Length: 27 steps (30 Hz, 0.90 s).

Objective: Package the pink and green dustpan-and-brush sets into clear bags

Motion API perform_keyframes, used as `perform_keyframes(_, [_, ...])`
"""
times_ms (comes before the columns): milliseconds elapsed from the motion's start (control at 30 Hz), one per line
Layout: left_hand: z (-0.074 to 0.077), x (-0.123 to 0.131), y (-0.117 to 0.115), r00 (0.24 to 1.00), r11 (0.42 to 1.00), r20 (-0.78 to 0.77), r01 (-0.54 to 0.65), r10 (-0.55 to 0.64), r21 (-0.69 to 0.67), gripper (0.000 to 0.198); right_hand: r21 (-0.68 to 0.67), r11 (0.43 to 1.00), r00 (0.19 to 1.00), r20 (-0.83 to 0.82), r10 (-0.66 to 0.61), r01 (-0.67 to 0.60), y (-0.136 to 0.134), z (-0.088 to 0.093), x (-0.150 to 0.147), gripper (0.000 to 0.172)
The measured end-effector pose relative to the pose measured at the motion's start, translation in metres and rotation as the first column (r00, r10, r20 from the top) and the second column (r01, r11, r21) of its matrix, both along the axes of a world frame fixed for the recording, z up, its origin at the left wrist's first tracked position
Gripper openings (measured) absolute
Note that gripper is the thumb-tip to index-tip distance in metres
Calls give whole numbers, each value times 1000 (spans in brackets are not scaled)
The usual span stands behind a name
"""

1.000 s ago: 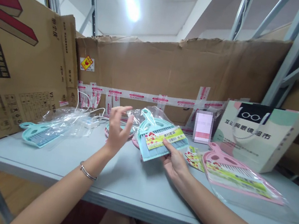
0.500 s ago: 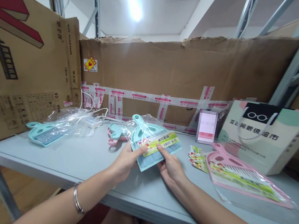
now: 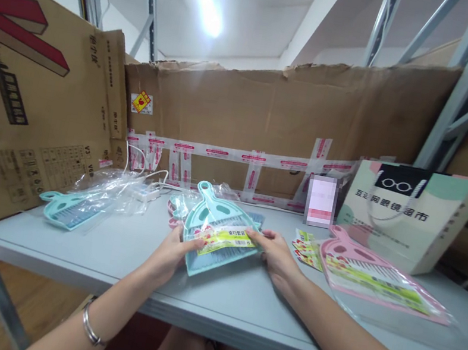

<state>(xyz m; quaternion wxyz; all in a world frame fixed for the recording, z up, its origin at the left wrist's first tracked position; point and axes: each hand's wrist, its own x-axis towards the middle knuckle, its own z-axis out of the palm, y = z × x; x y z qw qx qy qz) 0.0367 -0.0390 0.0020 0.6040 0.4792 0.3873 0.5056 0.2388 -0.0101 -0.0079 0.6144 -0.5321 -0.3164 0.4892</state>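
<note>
Between my hands, above the table's middle, is a light-blue dustpan [image 3: 209,210] with its handle pointing away from me. A yellow-green printed card [image 3: 225,240] lies across its front, over grey-blue bristles. My left hand [image 3: 172,254] grips the left side of the pan, thumb on the card's left end. My right hand [image 3: 276,255] pinches the right side, thumb and fingers at the card's right end. Clear plastic shows behind the dustpan. More pink and blue pieces [image 3: 176,207] lie behind it, partly hidden.
At left, a blue dustpan-and-brush set [image 3: 69,209] lies by crumpled clear plastic [image 3: 109,186]. On the right are a pink dustpan set [image 3: 384,274], several printed cards [image 3: 307,248] and a paper bag [image 3: 407,218]. Cardboard [image 3: 236,109] walls the back of the table.
My hands have moved apart and the dustpan has shifted left, turning more upright and face-on. The card now stretches between both hands.
</note>
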Motion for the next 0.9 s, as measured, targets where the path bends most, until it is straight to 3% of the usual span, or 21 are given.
perform_keyframes(67, [0,-7,-1,999,998,-17,40,-40,-44,53,-14,998,998,-2,60,-60,1,1,1,47])
perform_keyframes(200, [-1,-17,-2,997,990,-21,69,-72,-122,53,-28,924,923,-80,377,-381,-4,7,-3,27])
perform_keyframes(300, [0,-19,-3,996,983,-36,69,-76,-168,51,-53,915,916,-71,396,-400,-12,13,-4,20])
perform_keyframes(367, [3,-20,-4,996,978,-38,73,-82,-194,46,-58,884,885,-92,457,-463,-21,17,-1,23])
perform_keyframes(433, [7,-20,-7,995,973,-35,88,-98,-215,42,-9,808,801,-135,583,-590,-34,20,7,31])
perform_keyframes(533, [12,-19,-12,991,960,-55,102,-120,-260,35,51,727,713,-159,683,-685,-61,22,21,57])
perform_keyframes(633, [14,-17,-21,983,945,-86,128,-160,-300,34,16,749,740,-137,658,-663,-88,20,31,96])
perform_keyframes(700, [16,-15,-30,975,940,-93,167,-203,-297,40,-6,788,782,-126,610,-615,-102,17,33,108])
perform_keyframes(833, [15,-14,-55,938,931,-37,337,-346,-142,62,-27,865,864,-79,498,-501,-115,6,33,103])
perform_keyframes(900, [10,-15,-65,936,935,-16,350,-351,-65,79,-45,900,901,-46,431,-433,-116,1,34,99])
